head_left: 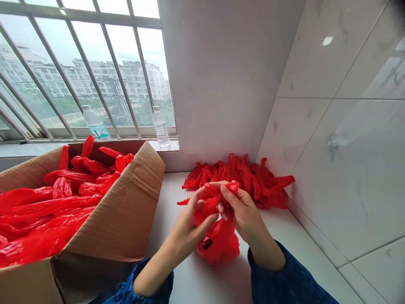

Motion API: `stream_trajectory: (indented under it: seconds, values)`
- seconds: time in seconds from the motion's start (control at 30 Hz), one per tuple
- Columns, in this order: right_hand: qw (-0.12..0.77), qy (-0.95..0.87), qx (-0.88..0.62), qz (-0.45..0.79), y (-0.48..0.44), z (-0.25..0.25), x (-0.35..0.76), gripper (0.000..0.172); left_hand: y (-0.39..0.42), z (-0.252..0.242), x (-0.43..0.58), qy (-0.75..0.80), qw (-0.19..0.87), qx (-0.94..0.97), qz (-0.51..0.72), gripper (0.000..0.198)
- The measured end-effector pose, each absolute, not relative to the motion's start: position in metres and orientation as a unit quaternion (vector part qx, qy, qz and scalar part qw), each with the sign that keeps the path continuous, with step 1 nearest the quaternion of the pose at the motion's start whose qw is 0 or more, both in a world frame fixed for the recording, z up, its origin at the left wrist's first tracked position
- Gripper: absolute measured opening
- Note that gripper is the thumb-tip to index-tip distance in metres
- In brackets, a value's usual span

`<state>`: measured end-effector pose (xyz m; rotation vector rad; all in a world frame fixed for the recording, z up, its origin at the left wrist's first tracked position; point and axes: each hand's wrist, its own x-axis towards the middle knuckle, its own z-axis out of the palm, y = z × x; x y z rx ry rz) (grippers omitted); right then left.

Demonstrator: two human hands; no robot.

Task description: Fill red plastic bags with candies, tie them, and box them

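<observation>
Cardboard box [120, 219]: at the left on the white worktop [202, 283], flaps open, heaped with loose, untied red plastic bags [47, 211]; a good many seem left to do.
Water bottles [161, 126]: two on the window sill behind the box; their labels are too small to read.
Left hand [190, 228]: fingers closed on the twisted handles of a small red bag [218, 242].
Red bag: held between both hands just above the worktop, something dark showing inside; by the look of it, its knot is half made.
Right hand [245, 215]: pinching the loose handle end at the top.
Finished heap [240, 179]: knotted red bags piled in the corner against the tiled wall [348, 147].
Writing: none visible on box or bags.
</observation>
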<state>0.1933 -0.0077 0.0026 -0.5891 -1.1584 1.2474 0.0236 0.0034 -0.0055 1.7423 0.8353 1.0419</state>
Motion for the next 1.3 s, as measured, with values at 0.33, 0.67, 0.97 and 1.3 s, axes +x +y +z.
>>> stream_trajectory:
  seconds: [0.33,0.67,0.97,1.3]
  values:
    - [0.507,-0.69,-0.35,0.38,-0.002,0.004,0.211,0.024,0.016,-0.004,0.018,0.292,0.674,0.522,0.434,0.041]
    - [0.553,-0.733,-0.389,0.072,-0.012,0.003,0.2,0.017,0.01,0.002,0.018,0.284,0.644,0.582,0.408,0.034]
    - [0.484,-0.778,-0.394,0.071,-0.021,0.01,0.209,0.025,0.017,-0.005,0.017,0.302,0.587,0.512,0.55,0.02]
    - [0.331,-0.754,-0.522,0.225,-0.069,0.028,0.267,0.035,0.055,-0.029,0.027,0.322,0.675,0.205,0.631,0.016]
